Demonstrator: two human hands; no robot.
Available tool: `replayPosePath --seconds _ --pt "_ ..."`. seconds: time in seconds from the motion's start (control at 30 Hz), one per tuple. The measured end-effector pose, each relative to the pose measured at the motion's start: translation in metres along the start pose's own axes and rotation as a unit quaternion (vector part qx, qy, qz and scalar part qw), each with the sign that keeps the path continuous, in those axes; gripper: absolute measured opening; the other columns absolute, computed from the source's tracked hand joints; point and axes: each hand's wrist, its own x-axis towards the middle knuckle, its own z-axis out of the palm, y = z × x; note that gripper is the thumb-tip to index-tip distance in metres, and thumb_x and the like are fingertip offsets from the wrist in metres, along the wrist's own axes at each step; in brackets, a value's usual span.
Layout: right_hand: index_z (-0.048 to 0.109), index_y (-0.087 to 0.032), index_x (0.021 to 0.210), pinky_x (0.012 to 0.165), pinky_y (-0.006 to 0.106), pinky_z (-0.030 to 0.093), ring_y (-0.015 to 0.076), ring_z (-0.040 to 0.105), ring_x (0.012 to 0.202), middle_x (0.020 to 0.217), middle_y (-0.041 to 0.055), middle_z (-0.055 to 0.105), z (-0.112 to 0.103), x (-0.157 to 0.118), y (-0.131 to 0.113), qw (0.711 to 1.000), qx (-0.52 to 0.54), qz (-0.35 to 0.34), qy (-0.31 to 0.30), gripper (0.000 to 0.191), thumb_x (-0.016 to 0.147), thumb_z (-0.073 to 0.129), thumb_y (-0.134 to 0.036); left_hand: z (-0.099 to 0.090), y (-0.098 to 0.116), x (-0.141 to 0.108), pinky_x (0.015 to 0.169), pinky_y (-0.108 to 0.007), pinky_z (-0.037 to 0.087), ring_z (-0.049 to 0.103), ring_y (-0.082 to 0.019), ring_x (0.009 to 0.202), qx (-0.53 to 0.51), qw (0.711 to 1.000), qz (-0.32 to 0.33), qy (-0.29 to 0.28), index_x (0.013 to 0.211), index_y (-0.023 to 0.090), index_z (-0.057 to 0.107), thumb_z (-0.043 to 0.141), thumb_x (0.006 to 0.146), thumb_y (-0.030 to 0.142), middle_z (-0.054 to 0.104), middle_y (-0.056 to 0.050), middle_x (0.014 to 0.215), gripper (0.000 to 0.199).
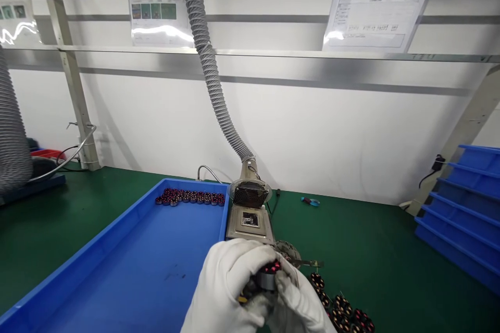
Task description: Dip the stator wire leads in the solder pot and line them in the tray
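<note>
My left hand, in a white glove, has its fingers curled around a small motor stator with dark red windings on top and a grey ring below. My right hand, also gloved in white, closes on the same part from the right. Just beyond the hands stands a solder pot with a small square of shiny metal in its middle. A round metal dish sits partly hidden behind my right hand, with a thin metal tool across it. To the right lie several more stators.
A large blue tray at left holds rows of stators along its far end. A ribbed exhaust hose comes down to a hood over the pot. Small cutters lie farther back. Blue trays are stacked at right.
</note>
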Motion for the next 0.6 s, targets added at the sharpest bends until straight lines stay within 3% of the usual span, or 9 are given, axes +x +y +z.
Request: replayPosePath --seconds 0.1,0.17,0.27,0.43,0.6 --pt "0.072 -0.021 0.078 0.076 0.038 0.052 0.0216 0.067 0.073 0.069 0.0051 0.07 -0.011 0.0 -0.005 0.999 0.028 0.024 -0.028 0.021 0.064 0.076 -0.036 -0.005 0.0 0.0 0.079 -0.025 0.051 0.062 -0.016 0.09 -0.089 0.994 -0.053 -0.048 0.112 0.027 0.052 0.053 0.062 0.003 0.066 0.0 0.102 0.055" --pt "0.072 -0.021 0.082 0.075 0.036 0.052 0.0195 0.068 0.072 0.071 0.0048 0.071 -0.019 -0.002 -0.007 0.997 0.042 0.037 -0.045 0.018 0.068 0.074 -0.032 -0.01 0.001 0.003 0.078 -0.022 0.05 0.063 -0.014 0.086 -0.153 0.985 -0.052 -0.062 0.11 0.028 0.054 0.061 0.075 0.012 0.067 0.001 0.099 0.039" --pt "0.072 -0.021 0.085 0.073 0.035 0.053 0.019 0.068 0.071 0.073 0.0044 0.071 -0.022 -0.004 -0.009 0.995 0.058 0.05 -0.057 0.017 0.071 0.072 -0.031 -0.013 0.001 0.008 0.074 -0.021 0.049 0.064 -0.015 0.083 -0.199 0.978 -0.046 -0.05 0.107 0.027 0.057 0.054 0.088 0.029 0.068 -0.001 0.092 0.019" --pt "0.07 -0.021 0.082 0.071 0.036 0.054 0.0202 0.067 0.072 0.076 0.0043 0.071 -0.008 -0.005 -0.005 0.991 0.074 0.091 -0.065 0.025 0.061 0.08 -0.03 -0.004 -0.007 0.003 0.075 -0.029 0.048 0.061 -0.017 0.074 -0.267 0.96 -0.084 0.014 0.08 0.021 0.063 0.047 0.091 0.036 0.065 -0.003 0.076 0.025" --pt "0.068 -0.02 0.093 0.068 0.042 0.054 0.0223 0.068 0.07 0.075 0.0065 0.072 -0.009 -0.009 -0.004 0.987 0.094 0.113 -0.069 0.035 0.065 0.076 -0.039 -0.009 -0.014 -0.003 0.065 -0.022 0.051 0.062 -0.016 0.072 -0.36 0.898 -0.231 0.101 0.077 0.021 0.067 0.053 0.079 0.018 0.068 -0.001 0.077 0.014"
